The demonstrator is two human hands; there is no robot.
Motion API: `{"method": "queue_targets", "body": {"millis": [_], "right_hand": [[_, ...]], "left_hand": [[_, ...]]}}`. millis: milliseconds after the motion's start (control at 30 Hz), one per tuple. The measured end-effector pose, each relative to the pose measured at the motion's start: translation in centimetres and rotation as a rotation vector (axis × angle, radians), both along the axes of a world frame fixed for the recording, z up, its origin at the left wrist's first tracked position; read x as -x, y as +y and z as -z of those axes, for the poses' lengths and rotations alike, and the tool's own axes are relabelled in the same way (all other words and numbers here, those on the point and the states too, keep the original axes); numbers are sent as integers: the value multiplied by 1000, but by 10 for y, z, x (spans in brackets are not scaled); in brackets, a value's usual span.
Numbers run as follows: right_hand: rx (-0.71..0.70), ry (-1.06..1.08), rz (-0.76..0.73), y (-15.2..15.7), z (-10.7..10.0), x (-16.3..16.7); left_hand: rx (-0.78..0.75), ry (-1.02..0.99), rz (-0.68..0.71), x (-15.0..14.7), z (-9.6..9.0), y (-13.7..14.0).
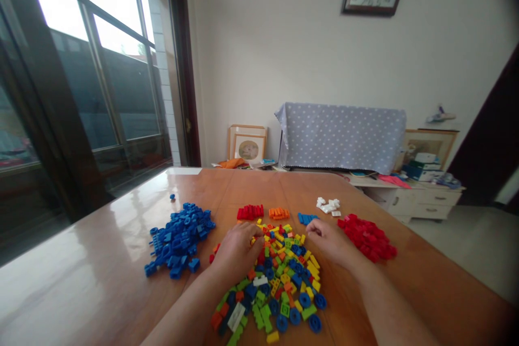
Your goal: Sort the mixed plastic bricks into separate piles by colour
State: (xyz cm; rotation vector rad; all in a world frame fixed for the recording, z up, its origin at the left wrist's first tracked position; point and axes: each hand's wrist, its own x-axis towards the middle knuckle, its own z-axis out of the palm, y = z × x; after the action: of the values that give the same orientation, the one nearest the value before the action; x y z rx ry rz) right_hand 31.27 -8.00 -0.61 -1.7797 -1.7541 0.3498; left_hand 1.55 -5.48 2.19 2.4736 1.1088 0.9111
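Note:
A mixed pile of toy building bricks [284, 267] in yellow, green, blue, orange and red lies between my forearms. My left hand [238, 246] reaches over the pile's far left edge, fingers curled down and pressed together; what they hold, if anything, is hidden. My right hand [327, 238] is at the pile's far right edge, fingers closed, just in front of a short row of blue bricks [307, 218]. I cannot make out anything in it. Beyond my left hand are a row of red bricks [250, 212] and a row of orange bricks [279, 213].
A heap of blue bricks [178, 240] is at the left of the wooden table [101, 270], with one small blue piece [172, 197] behind it. A red heap [368, 238] lies to the right, near white bricks [328, 205]. A cloth-covered object [344, 138] stands beyond the table.

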Motion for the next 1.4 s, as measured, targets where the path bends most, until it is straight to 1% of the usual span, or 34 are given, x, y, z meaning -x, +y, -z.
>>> {"method": "queue_targets", "body": {"millis": [100, 233, 300, 367, 467, 533, 667, 833, 967, 1067, 1167, 1233, 1333, 1400], "right_hand": [[40, 35, -81, -5, -3, 13], [98, -12, -48, -9, -5, 16], [141, -40, -55, -10, -4, 17], [158, -48, -97, -10, -3, 20], [104, -42, -175, -12, -4, 34], [56, -31, -226, -14, -7, 45], [14, 48, -284, -19, -12, 61], [15, 215, -299, -20, -10, 69], [30, 329, -298, -18, -12, 66], [62, 356, -270, -18, -15, 55], [135, 338, -241, -20, -21, 38], [194, 316, -246, -23, -27, 26], [275, 244, -293, -30, -37, 17], [314, 199, -346, -36, -42, 20]], "left_hand": [[10, 32, -19, 1, -1, 0], [26, 65, -41, 2, -3, -1], [30, 62, -13, 1, -4, -4], [34, 63, 58, 0, -5, -9], [36, 96, 183, -3, -5, -17], [30, 125, 225, -3, -4, -19], [17, 162, 222, -3, 0, -16], [2, 194, 144, -1, 2, -9], [-6, 205, 96, 1, 2, -6], [-7, 193, 79, 4, 1, -4], [3, 198, 70, 9, 0, 1], [3, 211, 65, 12, -2, 4], [5, 205, 51, 17, -5, 8], [19, 187, 44, 19, -7, 9]]}}
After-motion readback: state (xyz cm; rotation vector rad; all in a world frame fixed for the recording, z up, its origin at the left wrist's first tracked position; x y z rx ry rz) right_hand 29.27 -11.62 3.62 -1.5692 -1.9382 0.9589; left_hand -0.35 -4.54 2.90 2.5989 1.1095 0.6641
